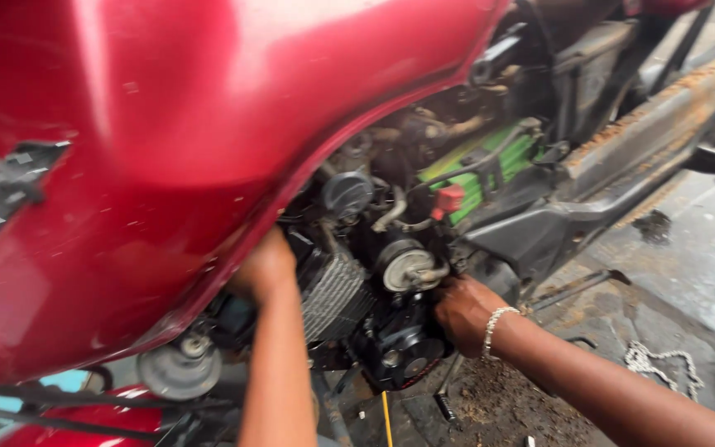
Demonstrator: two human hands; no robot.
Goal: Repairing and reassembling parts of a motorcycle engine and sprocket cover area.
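Leftmost, red fuel tank (167, 149) fills view. Left hand (265, 269) tucked under tank edge beside finned engine cylinder (337, 294); grip hidden, cannot tell. Right hand (463, 313), beaded bracelet (494, 327) on wrist, fingers curled against black engine cover (399, 348). Green battery (477, 170) further right.

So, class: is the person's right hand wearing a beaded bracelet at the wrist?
Yes, a white beaded bracelet circles the wrist of the right hand, which rests against the dark engine casing.

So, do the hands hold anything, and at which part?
Cannot be told: left hand reaches behind the red panel, right hand presses the engine; fingers hidden.
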